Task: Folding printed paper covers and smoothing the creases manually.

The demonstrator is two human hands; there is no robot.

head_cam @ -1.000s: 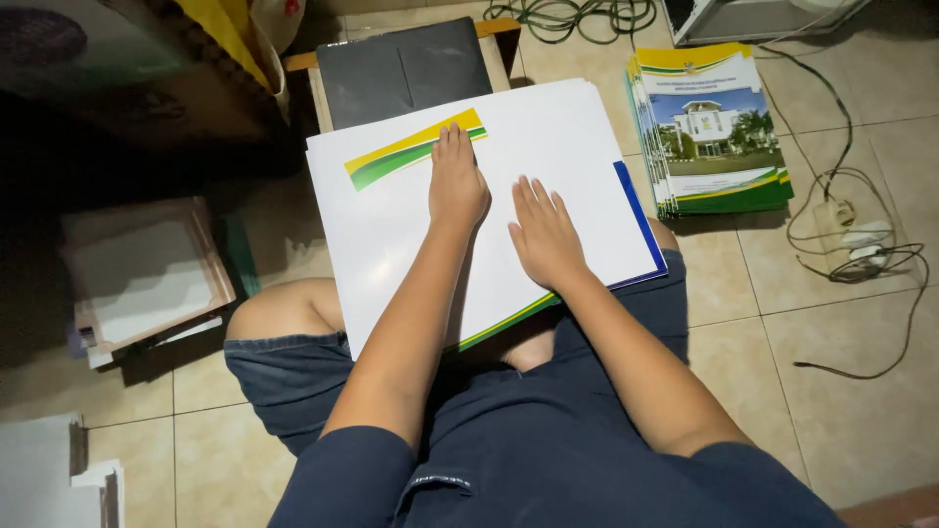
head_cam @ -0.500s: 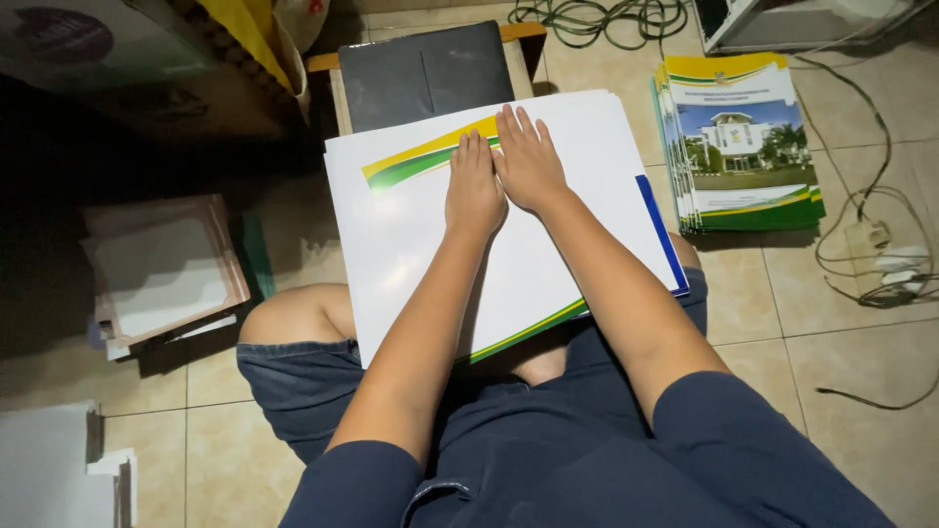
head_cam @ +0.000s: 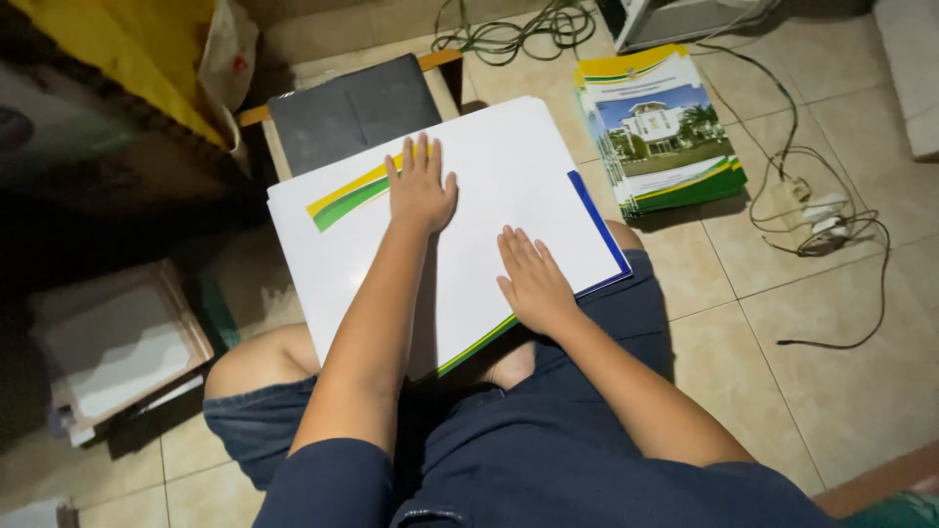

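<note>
Person is sitting on a tiled floor, knees apart in dark shorts, with a big white sheet lying across the lap. The right hand is flat on the sheet near its lower edge, fingers spread a little, palm down, pinching nothing. The left hand is further up, around 12 o'clock from the lap, also flat and open with fingers fanned, its fingertips touching a yellow and green stripe printed near the sheet's top left corner. The two hands are apart. A blue edge peeks out under the sheet on the right side, so there's more than one layer.

At 9 o'clock, a messy paper pile sits in the shade. Past the sheet at 12, a dark grey folder rests on a low wooden thing. At 2 o'clock there's a stack of booklets with a building photo on the cover, and at 3 o'clock loose cables and a plug. Green cord is coiled at the far top.
</note>
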